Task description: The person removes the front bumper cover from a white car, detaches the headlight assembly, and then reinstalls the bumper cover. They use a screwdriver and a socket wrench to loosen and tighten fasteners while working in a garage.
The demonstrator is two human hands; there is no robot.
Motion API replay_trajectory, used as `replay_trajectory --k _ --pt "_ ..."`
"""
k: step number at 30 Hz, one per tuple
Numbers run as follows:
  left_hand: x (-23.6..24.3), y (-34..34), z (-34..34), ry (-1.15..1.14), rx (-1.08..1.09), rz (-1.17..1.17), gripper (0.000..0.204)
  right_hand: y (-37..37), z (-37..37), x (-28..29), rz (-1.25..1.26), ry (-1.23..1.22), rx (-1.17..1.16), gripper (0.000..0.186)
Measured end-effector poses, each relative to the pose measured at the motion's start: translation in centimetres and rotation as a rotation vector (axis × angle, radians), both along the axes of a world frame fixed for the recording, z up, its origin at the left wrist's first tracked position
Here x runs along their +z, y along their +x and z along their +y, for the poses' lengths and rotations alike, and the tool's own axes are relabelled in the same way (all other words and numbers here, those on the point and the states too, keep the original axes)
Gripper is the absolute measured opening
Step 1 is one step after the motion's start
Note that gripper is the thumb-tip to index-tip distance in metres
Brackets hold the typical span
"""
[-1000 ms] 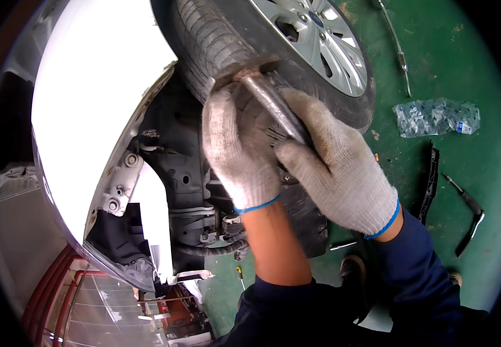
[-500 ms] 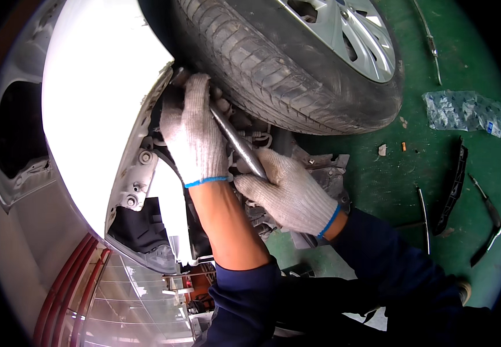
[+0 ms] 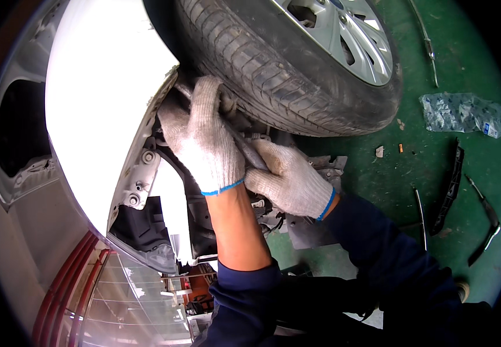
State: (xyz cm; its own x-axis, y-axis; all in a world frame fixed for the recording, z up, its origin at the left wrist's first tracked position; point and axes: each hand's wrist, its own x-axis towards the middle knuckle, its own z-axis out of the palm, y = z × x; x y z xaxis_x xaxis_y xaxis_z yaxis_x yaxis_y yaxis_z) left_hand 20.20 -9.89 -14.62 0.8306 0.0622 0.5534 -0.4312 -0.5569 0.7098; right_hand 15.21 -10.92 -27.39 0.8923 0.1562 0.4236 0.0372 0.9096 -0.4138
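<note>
A long metal bar [image 3: 251, 152] runs at a slant into the gap between the white fender [image 3: 106, 104] and the tyre [image 3: 262, 75]. My right hand [image 3: 292, 178], in a white knitted glove, is wrapped round its near end. Farther up, my gloved left hand [image 3: 209, 141] closes over the bar by the fender's edge. The left fingers are mostly hidden in the gap. Just left of that hand, the bar's far end shows, though its tip cannot be made out.
A bolted metal bracket [image 3: 137, 179] sits below the fender's edge. On the green floor lie a crumpled plastic bag [image 3: 461, 114], a black trim strip [image 3: 450, 188], a dark-handled tool [image 3: 489, 214] and thin rods [image 3: 420, 217]. A silver wheel rim [image 3: 349, 34] rises at the top.
Both hands have shifted with the bar: the left down and to the right, the right slightly up. The bar's angle has flattened a little. The whole view has moved slightly.
</note>
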Motion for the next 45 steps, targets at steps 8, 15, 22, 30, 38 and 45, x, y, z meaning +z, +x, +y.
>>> replay_trajectory --k 8,15,22,30,38,45 --pt "-0.9 -2.1 0.2 -0.105 0.058 0.189 0.024 1.0 0.0 -0.5 -0.063 -0.116 -0.092 0.037" --pt "1.6 -0.9 0.6 -0.1 -0.017 0.245 0.018 3.3 -0.7 1.1 -0.172 -0.275 -0.128 0.049" --pt "-0.3 -2.2 0.5 0.239 0.258 0.28 0.026 0.9 -1.5 1.2 0.024 -0.114 0.256 0.042" --pt "-0.6 -2.1 1.3 0.044 0.077 0.344 0.022 0.6 0.7 0.3 -0.001 -0.054 0.028 0.031" --pt "1.9 -1.6 0.1 0.048 0.133 0.383 0.021 3.1 -0.4 0.8 -0.114 -0.269 0.013 0.044" --pt "-3.1 -4.1 1.8 -0.028 0.051 0.379 0.022 -2.3 -0.3 -1.5 0.144 -0.031 0.187 0.042"
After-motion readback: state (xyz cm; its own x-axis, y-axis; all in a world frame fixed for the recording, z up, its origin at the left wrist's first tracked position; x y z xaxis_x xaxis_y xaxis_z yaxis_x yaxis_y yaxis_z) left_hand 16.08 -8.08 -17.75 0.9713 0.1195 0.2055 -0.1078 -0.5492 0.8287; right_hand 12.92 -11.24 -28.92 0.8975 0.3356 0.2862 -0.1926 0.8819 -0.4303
